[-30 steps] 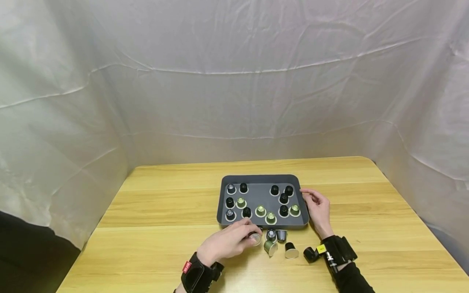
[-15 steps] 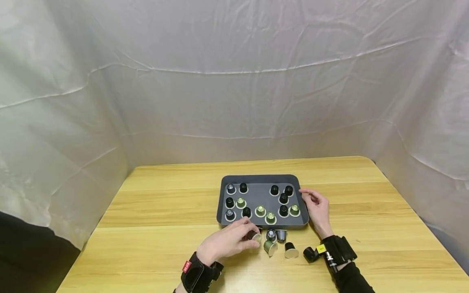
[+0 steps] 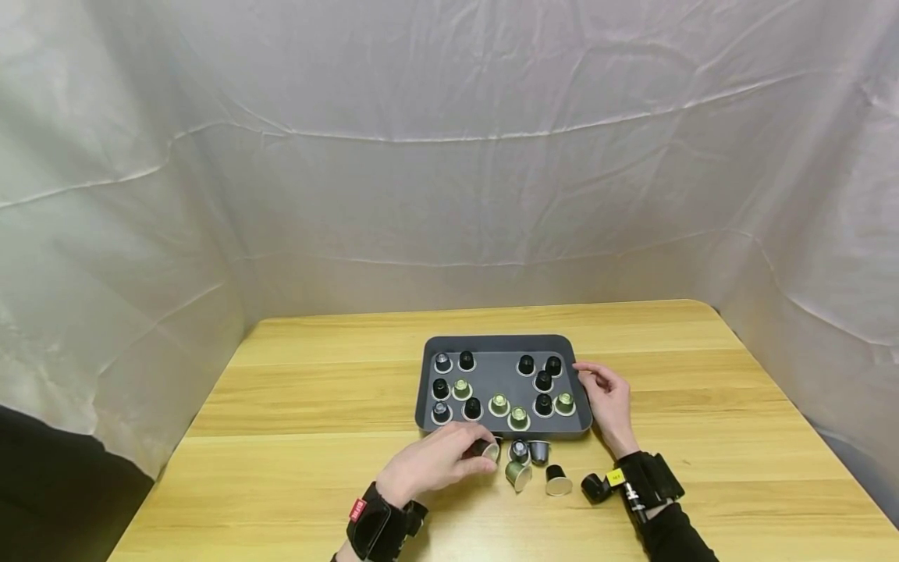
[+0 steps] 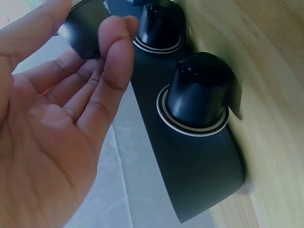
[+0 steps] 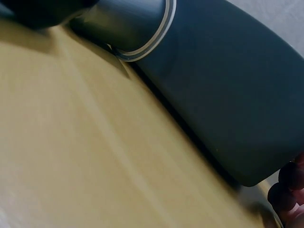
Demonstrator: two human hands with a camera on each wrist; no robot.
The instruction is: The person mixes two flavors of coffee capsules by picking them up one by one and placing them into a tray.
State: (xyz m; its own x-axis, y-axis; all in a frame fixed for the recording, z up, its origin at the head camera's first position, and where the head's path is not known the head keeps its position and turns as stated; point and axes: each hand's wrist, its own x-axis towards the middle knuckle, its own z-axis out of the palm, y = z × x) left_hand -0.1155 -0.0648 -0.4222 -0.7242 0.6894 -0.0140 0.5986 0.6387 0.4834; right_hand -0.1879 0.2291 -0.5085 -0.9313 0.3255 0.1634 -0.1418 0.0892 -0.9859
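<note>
My left hand [image 3: 434, 462] pinches a dark coffee capsule [image 3: 486, 449] between thumb and fingers, just in front of the tray's near edge. The capsule is tipped, its pale lid facing right. In the left wrist view the same dark capsule [image 4: 84, 29] shows between the fingertips, partly covered by them. On the right, my right hand [image 3: 608, 407] touches the side rim of the grey tray [image 3: 499, 343] with its fingertips. Black, green and silver-grey capsules stand lid-down in the tray, among them a green capsule [image 3: 518, 417] near the front.
Between the hands, before the tray, lie a silver-topped capsule [image 3: 519, 450], a grey capsule [image 3: 539, 452], a green capsule [image 3: 517, 474] and a black capsule [image 3: 557, 478]. The wooden table [image 3: 295, 390] ends at a pale hanging sheet [image 3: 449, 203].
The capsule in my left hand has turned, its lid swinging from facing the camera towards the right, and has risen slightly. My right hand stays at the tray's rim.
</note>
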